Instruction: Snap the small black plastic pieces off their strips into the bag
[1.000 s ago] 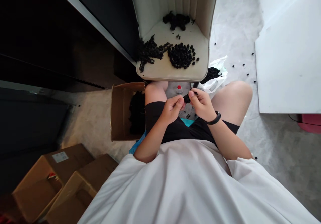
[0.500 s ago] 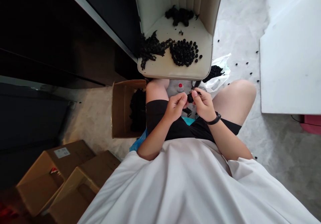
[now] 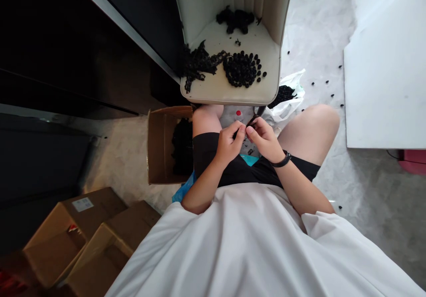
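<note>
My left hand (image 3: pixel 229 142) and my right hand (image 3: pixel 264 137) meet between my knees, fingers curled and pinched together on a small black part (image 3: pixel 250 127) that mostly hides between the fingertips. A black band sits on my right wrist. In front of me a cream chair seat (image 3: pixel 219 90) carries a pile of small round black pieces (image 3: pixel 242 68), a tangle of black strips (image 3: pixel 199 64) at its left edge, and another dark clump (image 3: pixel 234 19) near the backrest.
An open cardboard box (image 3: pixel 159 146) with black parts stands by my left knee. A white plastic bag (image 3: pixel 286 99) of black pieces lies by the chair. Loose black bits dot the floor. Two cardboard boxes (image 3: pixel 80 239) stand at lower left; a white board (image 3: pixel 386 79) lies right.
Both hands have drawn closer together, and the black part now shows less between the fingertips. The view has shifted slightly.
</note>
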Demonstrator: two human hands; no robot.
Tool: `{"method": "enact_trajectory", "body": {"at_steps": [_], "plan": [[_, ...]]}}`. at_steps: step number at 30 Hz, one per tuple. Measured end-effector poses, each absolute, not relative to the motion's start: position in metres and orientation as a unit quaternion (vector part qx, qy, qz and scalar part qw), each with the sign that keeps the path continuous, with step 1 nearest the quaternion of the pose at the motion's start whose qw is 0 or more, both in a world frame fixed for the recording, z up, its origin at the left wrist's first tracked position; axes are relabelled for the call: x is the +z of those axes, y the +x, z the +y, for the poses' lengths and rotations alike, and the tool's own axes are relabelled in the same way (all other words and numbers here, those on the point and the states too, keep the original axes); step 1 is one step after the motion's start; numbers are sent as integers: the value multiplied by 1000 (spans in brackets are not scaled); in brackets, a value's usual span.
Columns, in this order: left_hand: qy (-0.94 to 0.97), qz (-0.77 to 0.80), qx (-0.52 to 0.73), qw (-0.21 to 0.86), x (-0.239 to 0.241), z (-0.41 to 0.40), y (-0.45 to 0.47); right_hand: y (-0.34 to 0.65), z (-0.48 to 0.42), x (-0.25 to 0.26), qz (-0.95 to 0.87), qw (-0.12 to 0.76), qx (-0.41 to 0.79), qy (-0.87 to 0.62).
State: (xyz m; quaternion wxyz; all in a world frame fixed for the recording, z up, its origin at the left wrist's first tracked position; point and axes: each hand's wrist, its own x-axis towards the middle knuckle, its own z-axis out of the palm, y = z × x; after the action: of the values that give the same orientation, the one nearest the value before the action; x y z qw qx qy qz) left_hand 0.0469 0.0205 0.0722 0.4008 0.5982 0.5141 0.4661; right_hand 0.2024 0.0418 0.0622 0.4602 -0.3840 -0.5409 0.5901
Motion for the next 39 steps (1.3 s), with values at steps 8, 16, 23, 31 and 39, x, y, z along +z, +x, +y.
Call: {"method": "enact_trajectory", "body": {"at_steps": [8,16,23,31,39], "plan": [[553,506,462,474,66,17,41,205,41,62,-580,443,556,-398],[549,470,449,526,52,21,36,210,45,64,-645,402,520,-389],[586,501,470,429,53,17,35,208,43,71,-657,411,512,-370],[491,480,575,445,36,13,46,192,38,66,-535,430,649,-328],[564,480,542,399,43,17,41,193,38,69,-590,447,566,-364]]}}
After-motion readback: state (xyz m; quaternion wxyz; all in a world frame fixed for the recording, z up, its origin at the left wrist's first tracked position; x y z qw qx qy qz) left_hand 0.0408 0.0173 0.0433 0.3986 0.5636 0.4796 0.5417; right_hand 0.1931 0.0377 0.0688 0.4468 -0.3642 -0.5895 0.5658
